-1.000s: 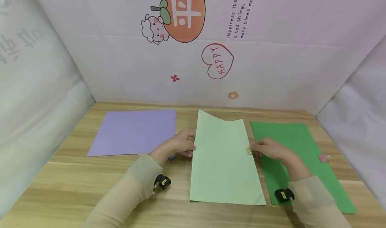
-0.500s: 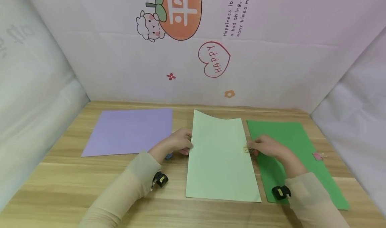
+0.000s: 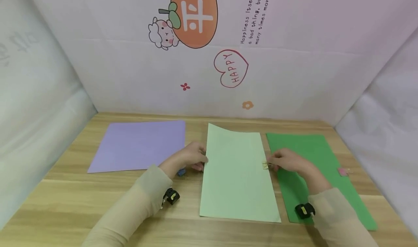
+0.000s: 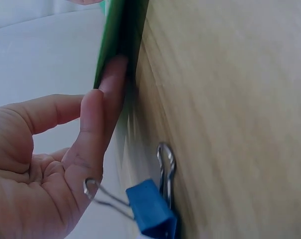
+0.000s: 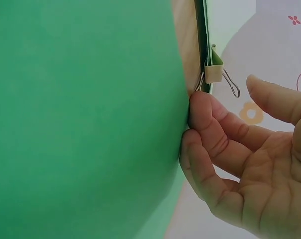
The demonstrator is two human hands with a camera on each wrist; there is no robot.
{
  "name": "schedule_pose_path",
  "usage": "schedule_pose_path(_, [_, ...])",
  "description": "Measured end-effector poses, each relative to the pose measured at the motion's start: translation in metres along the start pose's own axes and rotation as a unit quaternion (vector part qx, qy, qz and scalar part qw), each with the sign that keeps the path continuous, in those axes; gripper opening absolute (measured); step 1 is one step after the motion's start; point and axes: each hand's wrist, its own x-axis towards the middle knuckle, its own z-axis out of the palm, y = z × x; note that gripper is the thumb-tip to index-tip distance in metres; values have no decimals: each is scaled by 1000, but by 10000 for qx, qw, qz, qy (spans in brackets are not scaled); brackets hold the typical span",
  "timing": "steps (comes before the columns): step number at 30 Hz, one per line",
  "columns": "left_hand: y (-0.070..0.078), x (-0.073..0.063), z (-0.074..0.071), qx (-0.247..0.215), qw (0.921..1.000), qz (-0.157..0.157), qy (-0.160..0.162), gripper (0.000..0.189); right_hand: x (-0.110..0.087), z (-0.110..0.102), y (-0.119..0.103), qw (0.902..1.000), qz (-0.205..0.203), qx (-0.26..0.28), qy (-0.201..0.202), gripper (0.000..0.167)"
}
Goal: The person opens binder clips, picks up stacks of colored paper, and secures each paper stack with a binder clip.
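Observation:
Light green paper [image 3: 238, 181] lies upright in the middle of the table, its far edge curling up. My left hand [image 3: 192, 155] pinches its left edge; in the left wrist view some fingers [image 4: 113, 79] reach under the paper. A pale yellow binder clip [image 3: 265, 165] grips the right edge, its wire handles standing out on both sides in the right wrist view. My right hand [image 3: 287, 160] is beside this clip, fingers bent with the tips at the lower handle. Its thumb [image 5: 269, 94] is apart from the upper handle.
Purple paper [image 3: 140, 145] lies at the left, with a blue binder clip [image 4: 150, 206] near its front right corner, close to my left hand. Green paper [image 3: 330, 181] with a pink binder clip [image 3: 343, 171] on its right edge lies under my right forearm. A printed cloth [image 3: 294, 80] hangs behind.
The head view has shifted slightly, moving everything a little to the left in it. Both hands stay at the light green paper's edges, and the yellow clip stays on it.

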Motion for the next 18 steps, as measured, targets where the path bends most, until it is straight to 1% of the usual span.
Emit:
schedule_pose_path(5, [-3,-1,-7,-5,10000,88,-5,22,0,1,5,10000,-32,36,-47,32])
schedule_pose_path(9, [-5,-2,-15,-170,9998,107,-11,28,0,0,7,9999,-104,41,-71,31])
schedule_pose_path(11, [-3,-5,-20,-227,9996,152,-12,31,0,-1,7,9999,-142,57,-48,31])
schedule_pose_path(14, [-1,-10,-27,-173,9991,366,-110,35,0,-2,6,9998,-197,17,25,31])
schedule_pose_path(18, [1,-17,-37,405,9953,850,-217,35,-1,-4,2,9994,-275,-114,155,32])
